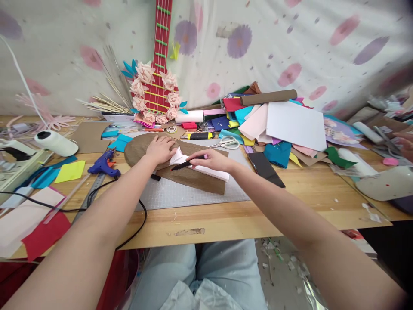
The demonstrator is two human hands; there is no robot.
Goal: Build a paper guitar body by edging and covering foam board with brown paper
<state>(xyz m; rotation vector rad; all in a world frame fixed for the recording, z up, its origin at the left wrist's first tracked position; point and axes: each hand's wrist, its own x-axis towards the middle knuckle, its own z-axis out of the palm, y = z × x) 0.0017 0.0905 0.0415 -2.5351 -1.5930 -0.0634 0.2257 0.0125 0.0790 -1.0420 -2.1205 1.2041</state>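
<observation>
My left hand (161,149) lies flat with its fingers stretched out, pressing on a brown wood-grain sheet (206,182) with a rounded left end. A white strip (219,173) with a torn-looking left end lies across the brown sheet, close to my left fingertips. Between the fingers of my right hand (211,159) is a black marker (182,165), its tip pointing left over the brown sheet. A black pen cap (155,177) rests just below the sheet's edge. Beneath everything is a grey gridded cutting mat (193,198).
To the left are a blue glue gun (105,164) with its black cable and a metal ruler (92,193). Scissors (229,141), a box cutter (200,135) and a phone (266,169) lie behind and right. A flower-trimmed red paper guitar (157,88) stands behind. Another person's hand (405,144) shows far right.
</observation>
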